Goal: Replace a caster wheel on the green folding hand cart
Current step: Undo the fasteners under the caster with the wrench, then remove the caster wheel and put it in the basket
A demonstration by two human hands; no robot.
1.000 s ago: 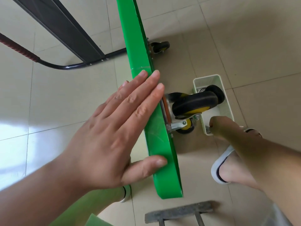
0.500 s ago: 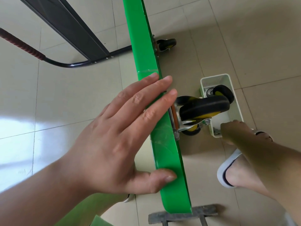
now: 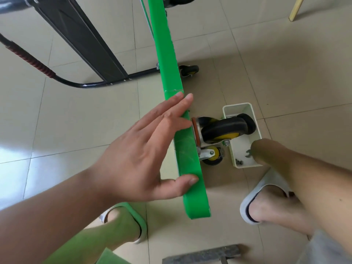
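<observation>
The right hand (image 3: 266, 152) is now inside the white tray (image 3: 237, 107) at three o'clock — grip hidden. The left hand (image 3: 141, 151), fingers flat, steadies the green cart (image 3: 188, 168) at centre; its caster (image 3: 224, 129) looks stiff, weighty — hold the metal fork (image 3: 198, 128).

Bare forearms, pale slide sandals (image 3: 262, 184) on both feet, grey cloth (image 3: 327, 250) at right leg.

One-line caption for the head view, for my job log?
Left hand braces the upended green cart deck beside its caster wheel while the right hand reaches into the white parts tray.
</observation>
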